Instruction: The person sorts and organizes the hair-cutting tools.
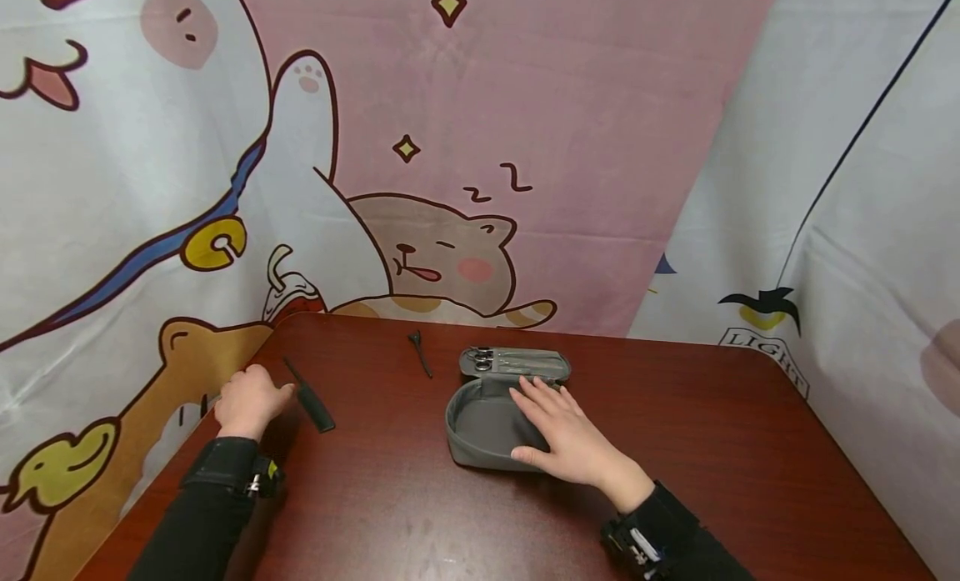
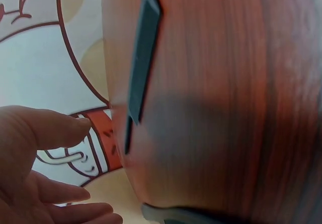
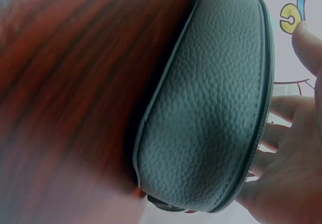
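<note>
My left hand is at the left edge of the table, thumb and fingers apart in the left wrist view, with nothing seen between them. Beside its thumb lies a flat dark tool with a thin tail. My right hand reaches over the right side of an open grey case, fingers straight and spread. In the right wrist view the case's pebbled outer wall stands in front of the fingers. Small scissors and other slim tools sit in the case's laid-back lid.
A slim dark tool with a wider end lies near the back of the brown table. A dark rounded edge shows low in the left wrist view. Printed cloth hangs behind the table.
</note>
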Available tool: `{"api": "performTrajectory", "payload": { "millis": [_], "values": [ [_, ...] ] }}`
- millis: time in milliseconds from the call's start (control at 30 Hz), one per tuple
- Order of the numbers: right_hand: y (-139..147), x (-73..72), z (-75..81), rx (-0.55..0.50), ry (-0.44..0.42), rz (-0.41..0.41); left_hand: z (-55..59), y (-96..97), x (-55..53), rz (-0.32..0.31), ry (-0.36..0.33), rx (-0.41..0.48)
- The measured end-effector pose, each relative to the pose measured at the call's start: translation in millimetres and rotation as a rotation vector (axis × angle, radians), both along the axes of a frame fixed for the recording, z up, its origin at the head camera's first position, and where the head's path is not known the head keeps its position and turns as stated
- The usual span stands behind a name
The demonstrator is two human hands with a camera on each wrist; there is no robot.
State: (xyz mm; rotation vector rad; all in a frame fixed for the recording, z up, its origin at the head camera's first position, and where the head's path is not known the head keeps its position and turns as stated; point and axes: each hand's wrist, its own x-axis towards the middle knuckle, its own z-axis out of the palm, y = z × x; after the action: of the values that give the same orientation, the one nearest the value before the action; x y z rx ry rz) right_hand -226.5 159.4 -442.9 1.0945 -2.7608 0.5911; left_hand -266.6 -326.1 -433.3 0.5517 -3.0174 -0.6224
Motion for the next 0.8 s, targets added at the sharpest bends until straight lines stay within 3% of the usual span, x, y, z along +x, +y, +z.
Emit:
{"api": "performTrajectory", "payload": {
  "millis": [333, 600, 800],
  "values": [
    [-4.4, 4.2, -1.2, 0.016, -0.007, 0.057, 0.2, -24.5, -4.6, 0.027, -0.043, 0.024],
    [-9.3, 8.2, -0.6, 0.025, -0.006, 0.103, -2.1, -42.6, -4.3, 0.027, -0.018, 0.029],
    [-14.3, 10.9, -1.8, 0.045, 0.001, 0.120, -4.6, -51.3, -2.4, 0.084, -0.026, 0.039]
  ]
}}
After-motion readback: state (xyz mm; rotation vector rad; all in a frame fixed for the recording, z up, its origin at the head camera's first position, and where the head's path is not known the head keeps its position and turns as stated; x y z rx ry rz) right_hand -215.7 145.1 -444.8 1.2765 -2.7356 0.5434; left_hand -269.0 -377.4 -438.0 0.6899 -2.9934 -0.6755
